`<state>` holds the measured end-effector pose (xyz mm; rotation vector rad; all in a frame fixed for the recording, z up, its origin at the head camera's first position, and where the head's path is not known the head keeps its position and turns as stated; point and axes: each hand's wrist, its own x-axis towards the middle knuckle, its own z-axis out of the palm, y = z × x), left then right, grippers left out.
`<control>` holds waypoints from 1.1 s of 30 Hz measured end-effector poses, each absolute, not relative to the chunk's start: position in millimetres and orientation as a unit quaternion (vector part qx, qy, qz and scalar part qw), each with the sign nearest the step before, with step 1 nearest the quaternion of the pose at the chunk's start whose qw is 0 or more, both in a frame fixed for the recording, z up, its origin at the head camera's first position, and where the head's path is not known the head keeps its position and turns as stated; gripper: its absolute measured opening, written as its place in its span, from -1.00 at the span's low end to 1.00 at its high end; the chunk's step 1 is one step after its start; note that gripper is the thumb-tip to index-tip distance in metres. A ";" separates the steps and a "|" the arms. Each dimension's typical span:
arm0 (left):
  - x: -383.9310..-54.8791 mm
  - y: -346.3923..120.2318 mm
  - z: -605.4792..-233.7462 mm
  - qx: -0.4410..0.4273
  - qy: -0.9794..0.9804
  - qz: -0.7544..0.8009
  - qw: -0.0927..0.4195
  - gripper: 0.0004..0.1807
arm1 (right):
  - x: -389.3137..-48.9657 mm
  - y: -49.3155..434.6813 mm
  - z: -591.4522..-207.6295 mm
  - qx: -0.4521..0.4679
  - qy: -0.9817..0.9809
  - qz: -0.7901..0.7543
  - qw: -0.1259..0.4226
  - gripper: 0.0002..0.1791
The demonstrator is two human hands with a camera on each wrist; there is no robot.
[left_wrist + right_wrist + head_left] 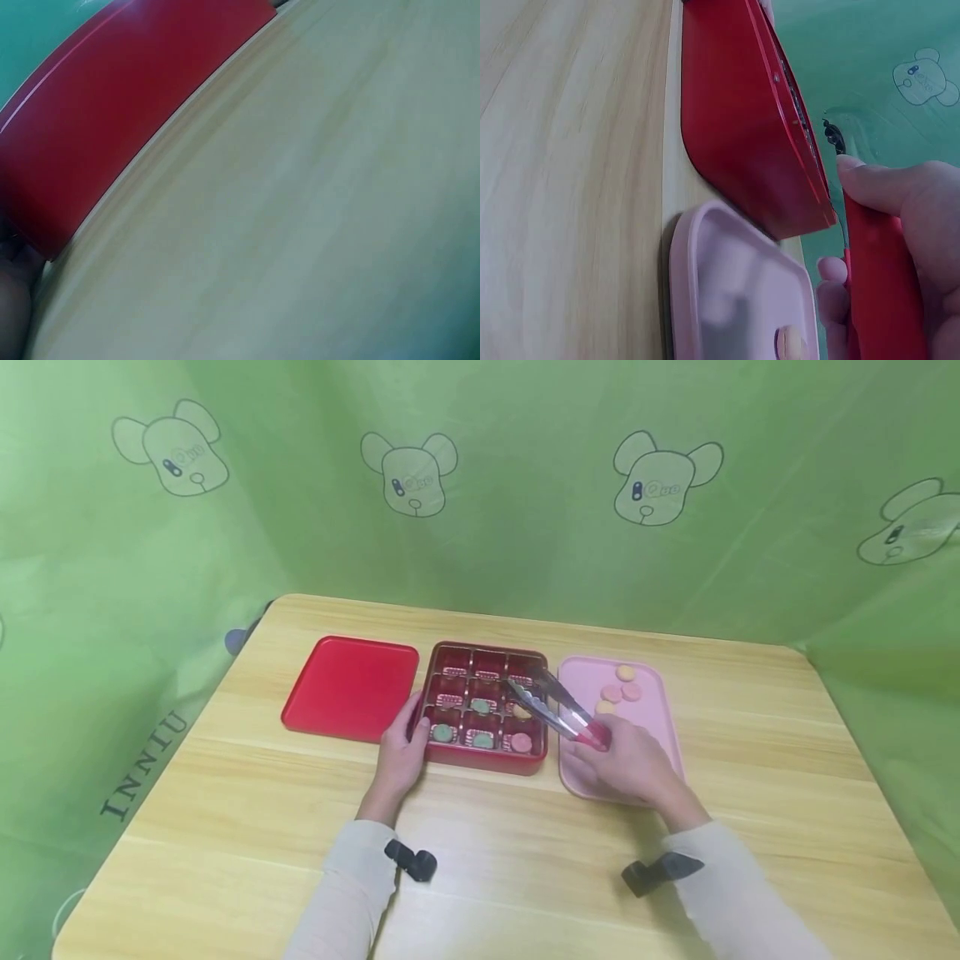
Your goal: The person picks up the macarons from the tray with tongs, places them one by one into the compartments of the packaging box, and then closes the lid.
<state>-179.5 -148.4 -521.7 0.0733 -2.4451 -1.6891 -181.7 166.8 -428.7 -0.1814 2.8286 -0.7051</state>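
Note:
A red box with a clear divided insert stands mid-table. My left hand grips its left side, thumb at the rim. In the front row lie a green macaron, another green one and a pink macaron; the middle row has a green macaron and, at right, a yellow macaron. My right hand holds tongs by their red handles. Their arms are spread over the box's right side, near the yellow macaron; I see nothing between the tips.
Right of the box, a pink tray carries several macarons, pink and yellow. To the left lies a flat red lid. All stand on a wooden table, with a green curtain behind.

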 end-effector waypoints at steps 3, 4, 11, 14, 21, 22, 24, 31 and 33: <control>-179.9 -148.8 -522.1 0.025 -0.820 -0.566 0.085 -0.43 | -182.5 171.6 -429.9 -0.060 0.964 -0.239 0.104 -0.40; -179.9 -148.7 -522.2 0.026 -0.820 -0.566 0.085 -0.43 | -182.4 173.5 -430.3 -0.060 0.964 -0.238 0.102 -0.40; -179.1 -148.3 -520.6 0.026 -0.820 -0.565 0.086 -0.43 | -180.5 185.8 -430.8 -0.050 0.966 -0.239 0.088 -0.42; -178.8 -148.5 -519.7 0.024 -0.820 -0.565 0.087 -0.43 | -178.5 191.1 -429.9 -0.048 0.966 -0.237 0.085 -0.43; -178.6 -148.6 -519.3 0.022 -0.820 -0.565 0.087 -0.43 | -174.6 207.5 -432.0 -0.034 0.967 -0.234 0.095 -0.40; -178.5 -148.4 -519.2 0.023 -0.821 -0.564 0.087 -0.43 | -174.1 210.4 -432.8 -0.031 0.967 -0.234 0.097 -0.39; -178.7 -148.3 -519.4 0.025 -0.821 -0.563 0.086 -0.43 | -173.0 215.7 -433.9 -0.026 0.967 -0.234 0.097 -0.38; -179.6 -148.5 -521.3 0.013 -0.825 -0.556 0.098 -0.44 | -167.5 230.7 -436.5 -0.006 0.960 -0.256 0.110 -0.38; -179.3 -148.6 -521.5 0.015 -0.824 -0.557 0.098 -0.44 | -166.0 233.6 -436.7 -0.004 0.961 -0.254 0.110 -0.37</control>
